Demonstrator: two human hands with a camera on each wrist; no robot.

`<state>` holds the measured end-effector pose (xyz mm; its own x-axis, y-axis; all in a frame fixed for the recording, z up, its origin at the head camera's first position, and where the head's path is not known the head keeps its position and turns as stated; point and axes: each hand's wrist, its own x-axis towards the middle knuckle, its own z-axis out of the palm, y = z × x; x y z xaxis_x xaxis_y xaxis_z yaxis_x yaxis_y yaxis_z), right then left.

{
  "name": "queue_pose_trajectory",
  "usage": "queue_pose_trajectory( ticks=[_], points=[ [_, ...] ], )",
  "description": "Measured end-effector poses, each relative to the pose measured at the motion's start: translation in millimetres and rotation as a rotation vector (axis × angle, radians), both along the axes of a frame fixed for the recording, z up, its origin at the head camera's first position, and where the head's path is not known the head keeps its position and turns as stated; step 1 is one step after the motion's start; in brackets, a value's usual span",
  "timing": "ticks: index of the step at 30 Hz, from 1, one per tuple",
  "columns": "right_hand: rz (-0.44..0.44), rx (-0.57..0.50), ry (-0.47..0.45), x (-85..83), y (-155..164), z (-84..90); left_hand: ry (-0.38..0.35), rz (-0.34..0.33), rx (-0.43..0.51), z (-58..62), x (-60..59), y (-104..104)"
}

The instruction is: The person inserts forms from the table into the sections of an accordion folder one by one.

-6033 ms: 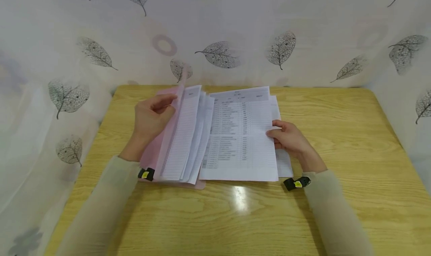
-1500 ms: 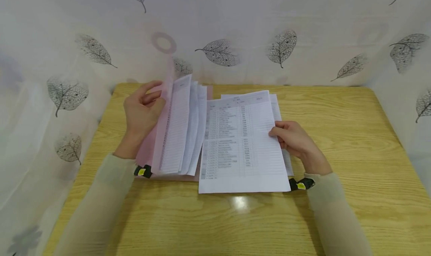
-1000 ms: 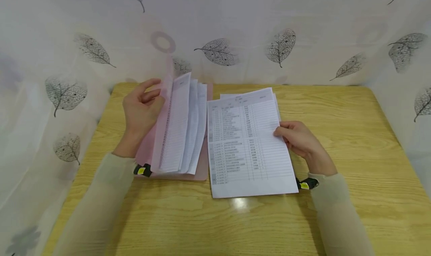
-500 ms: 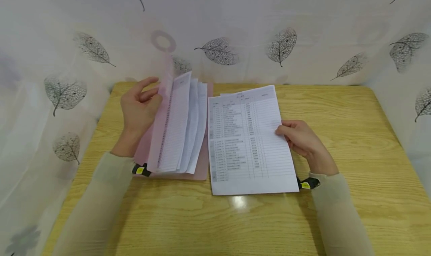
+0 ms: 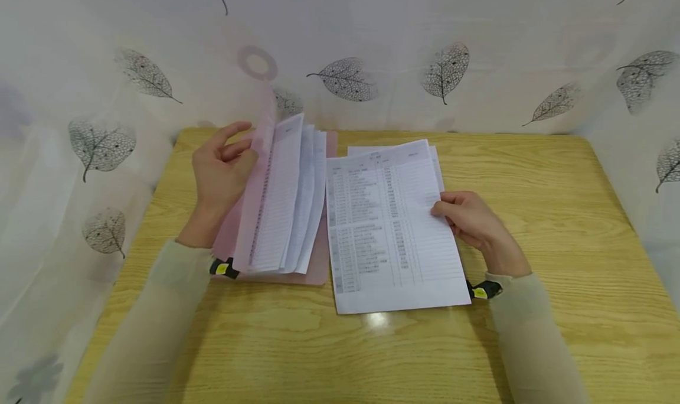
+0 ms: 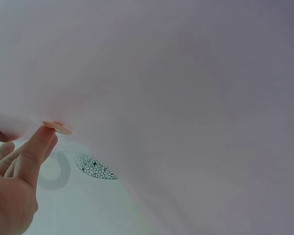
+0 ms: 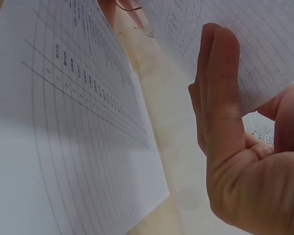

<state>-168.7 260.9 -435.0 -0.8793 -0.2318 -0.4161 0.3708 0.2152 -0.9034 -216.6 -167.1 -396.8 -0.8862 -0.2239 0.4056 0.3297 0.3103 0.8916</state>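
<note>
In the head view my left hand (image 5: 222, 176) pinches the raised cover of a pink translucent folder (image 5: 320, 238) between thumb and fingers. Several printed sheets (image 5: 287, 197) stand fanned inside it, leaning against that cover. A small round button (image 6: 57, 127) on the pink plastic touches a fingertip in the left wrist view. To the right of the folder, a printed paper sheet (image 5: 393, 227) with a table on it is held by its right edge in my right hand (image 5: 473, 224), thumb on top. Beneath it lies another printed sheet (image 7: 78, 127), also seen in the right wrist view.
Everything is on a wooden table (image 5: 372, 362) with a light grain. A pale curtain (image 5: 393, 32) with leaf prints hangs behind the far edge and along both sides. Each wrist wears a black strap (image 5: 486, 290) with a yellow mark.
Over the seconds shown, the held sheet has moved toward me and away from the folder. My left hand has shifted slightly left and up with the folder cover. Lately the sheet has dipped a little.
</note>
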Motion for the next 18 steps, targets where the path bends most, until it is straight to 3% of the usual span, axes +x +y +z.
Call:
queue_pose_trajectory(
  ticks=[18],
  points=[
    [-0.009, -0.002, -0.069, -6.8, -11.8, 0.3, -0.023, -0.024, 0.052, 0.4, 0.9, 0.5]
  ],
)
